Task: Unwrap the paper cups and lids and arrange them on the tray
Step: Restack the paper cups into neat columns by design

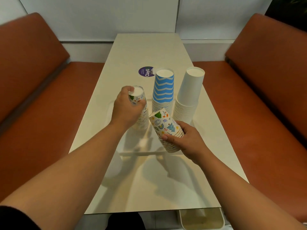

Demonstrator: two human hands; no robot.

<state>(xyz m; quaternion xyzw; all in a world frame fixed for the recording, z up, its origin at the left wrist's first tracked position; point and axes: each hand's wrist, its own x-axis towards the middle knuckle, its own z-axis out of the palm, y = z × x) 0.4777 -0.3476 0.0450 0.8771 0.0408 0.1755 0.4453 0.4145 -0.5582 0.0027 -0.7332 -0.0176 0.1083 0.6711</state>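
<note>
Three upside-down cup stacks stand on a pale tray [132, 153]. A blue zigzag stack [163, 90] is in the middle and a plain white stack [189, 95] to its right. On the left, my left hand [128, 107] grips the top of a doodle-print stack [141, 120]. My right hand [189, 140] holds a second, shorter doodle-print stack [163, 128], tilted in the air, bases toward the upper left, just right of the standing doodle stack. No lids or wrapping are visible.
The cream table [149, 50] runs away from me between two orange-brown benches [33, 90] [265, 90]. A purple round sticker [146, 71] lies behind the blue stack. A pale bin [202, 219] sits under the table's near right corner.
</note>
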